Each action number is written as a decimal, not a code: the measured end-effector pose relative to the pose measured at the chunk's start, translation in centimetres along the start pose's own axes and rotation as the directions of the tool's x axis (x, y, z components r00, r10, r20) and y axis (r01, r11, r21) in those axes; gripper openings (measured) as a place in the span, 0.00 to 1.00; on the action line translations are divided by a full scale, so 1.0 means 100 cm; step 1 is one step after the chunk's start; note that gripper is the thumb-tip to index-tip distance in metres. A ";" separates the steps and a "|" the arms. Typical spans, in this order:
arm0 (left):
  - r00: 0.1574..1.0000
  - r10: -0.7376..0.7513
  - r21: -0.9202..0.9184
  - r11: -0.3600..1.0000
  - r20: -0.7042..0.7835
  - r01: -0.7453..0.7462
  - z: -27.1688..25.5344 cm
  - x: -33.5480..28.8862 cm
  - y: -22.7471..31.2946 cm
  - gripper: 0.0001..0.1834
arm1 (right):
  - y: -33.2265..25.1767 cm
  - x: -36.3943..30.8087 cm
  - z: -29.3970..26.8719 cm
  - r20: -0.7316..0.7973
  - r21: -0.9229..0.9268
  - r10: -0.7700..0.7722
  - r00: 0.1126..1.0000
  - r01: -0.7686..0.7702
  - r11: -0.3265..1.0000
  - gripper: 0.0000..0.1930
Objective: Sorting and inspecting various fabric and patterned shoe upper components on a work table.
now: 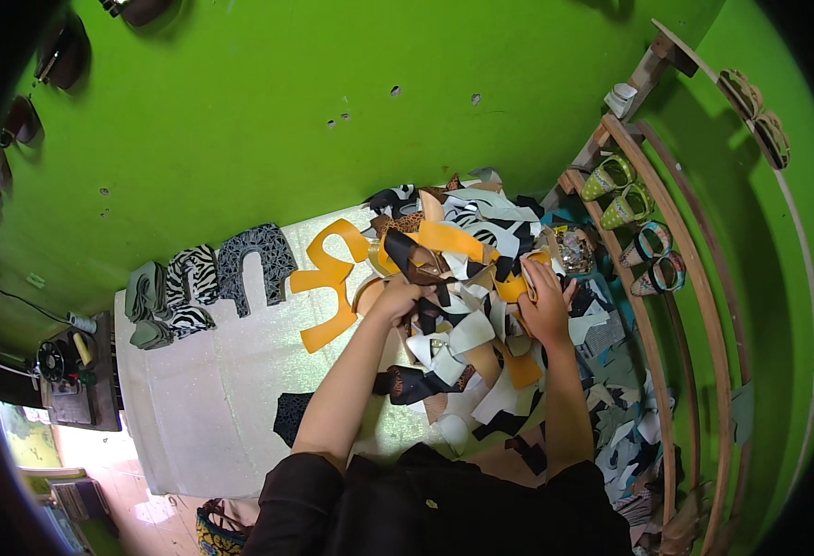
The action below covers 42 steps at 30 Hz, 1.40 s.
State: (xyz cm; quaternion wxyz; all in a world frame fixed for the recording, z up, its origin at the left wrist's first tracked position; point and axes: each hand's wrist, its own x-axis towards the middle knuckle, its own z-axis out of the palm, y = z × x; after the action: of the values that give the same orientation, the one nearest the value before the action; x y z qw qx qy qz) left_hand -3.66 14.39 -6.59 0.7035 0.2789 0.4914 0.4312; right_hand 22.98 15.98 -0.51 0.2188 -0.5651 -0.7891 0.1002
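A heap of cut material scraps (472, 331) in white, black, orange, brown and animal prints covers the right part of the table. At its left side, my left hand (397, 298) reaches in with fingers curled beside a dark brown piece (410, 257); what they pinch is hidden. Over the heap's right side is my right hand (545, 298), its fingers bent down around something too hidden to name, next to an orange scrap (511, 288). Left of the heap lie curved orange cut pieces (325, 289), some overlapping.
Grey, zebra-striped and dark patterned U-shaped pieces (255, 266) lie along the pale tabletop's (212, 389) far left edge. A wooden rack (631, 153) with green sandals (615, 192) stands at right. More scraps (624, 426) pile beneath it. A green wall rises behind.
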 end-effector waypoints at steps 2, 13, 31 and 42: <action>0.996 0.082 -0.013 0.997 -0.031 -0.082 0.000 -0.012 0.008 0.11 | 0.000 -0.003 0.003 -0.035 -0.019 -0.018 0.999 0.018 1.000 0.27; 0.975 0.220 0.864 0.487 0.020 -0.127 0.028 -0.046 0.040 0.30 | -0.031 -0.009 0.024 -0.215 0.076 0.034 0.976 -0.017 0.997 0.39; 0.765 0.391 0.859 -0.235 0.512 -0.455 0.067 0.006 0.008 0.18 | -0.064 -0.048 0.018 0.484 0.027 -0.236 0.842 0.255 0.967 0.25; 0.714 0.486 0.858 -0.188 0.504 -0.478 0.041 -0.023 -0.020 0.15 | 0.046 0.051 0.002 -0.077 0.045 0.176 0.981 -0.173 0.984 0.28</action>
State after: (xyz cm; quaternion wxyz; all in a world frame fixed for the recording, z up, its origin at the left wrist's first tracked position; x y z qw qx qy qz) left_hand 0.51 11.60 -5.70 0.0966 0.8346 0.4994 0.2115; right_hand 25.45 22.34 -1.35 0.2517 -0.6314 -0.7250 0.1113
